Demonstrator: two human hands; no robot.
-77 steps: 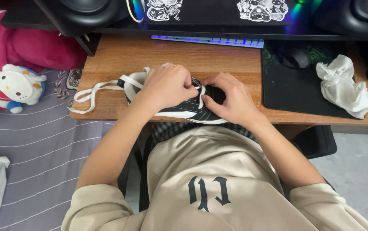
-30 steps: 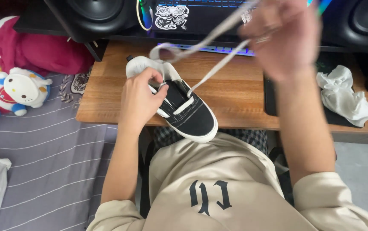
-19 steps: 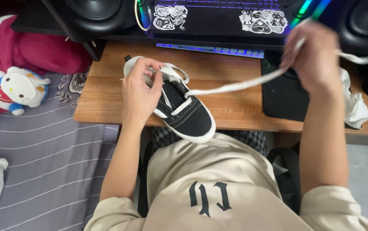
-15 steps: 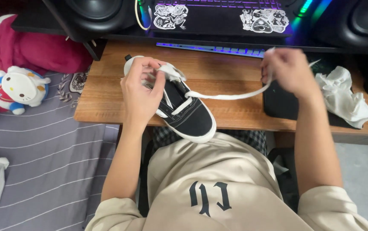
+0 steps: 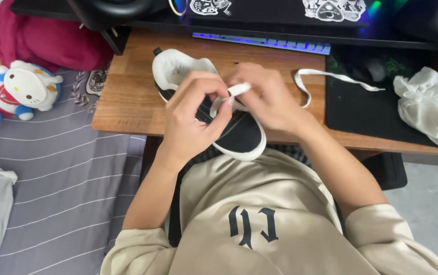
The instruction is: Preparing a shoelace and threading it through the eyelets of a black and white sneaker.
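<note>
Shoe (image 5: 239,135) eyelets (under both hands), speakers cropped above

Wooden desk (image 5: 127,97) — shoe (image 5: 239,135), mat (image 5: 361,109), cloth (image 5: 425,104)

Under the left hand (image 5: 191,119) and right hand (image 5: 264,99), the sneaker (image 5: 239,135) is showing black canvas, white sole and white lining. The shoelace (image 5: 326,76) trailing right of the right hand is showing white. The crumpled tissue (image 5: 425,104) farther right is appearing white on a black mouse mat (image 5: 361,109). The bedsheet (image 5: 50,178) left of the left hand is showing grey with thin pale stripes.
</note>
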